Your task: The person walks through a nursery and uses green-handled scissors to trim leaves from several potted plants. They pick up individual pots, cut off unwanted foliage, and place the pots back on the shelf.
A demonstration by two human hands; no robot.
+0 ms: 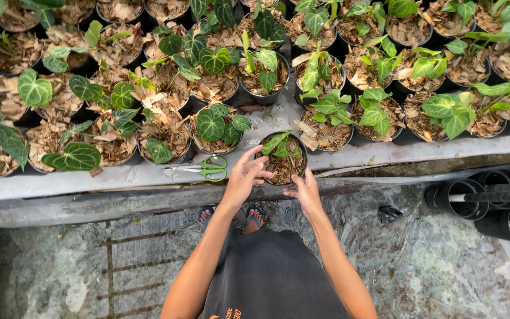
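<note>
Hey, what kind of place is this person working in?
Most likely a plant nursery. Rows of black plastic pots of veined green-leaved plants in bark chips fill a grey bench, green-handled scissors lie there, and both hands hold one small black pot.

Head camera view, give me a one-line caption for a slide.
Both hands, left hand and right hand, cup a small black pot of green leaves beside green-handled scissors.

pot (283, 158) between hands, scissors (208, 168) left, potted plants (219, 127) behind
</note>
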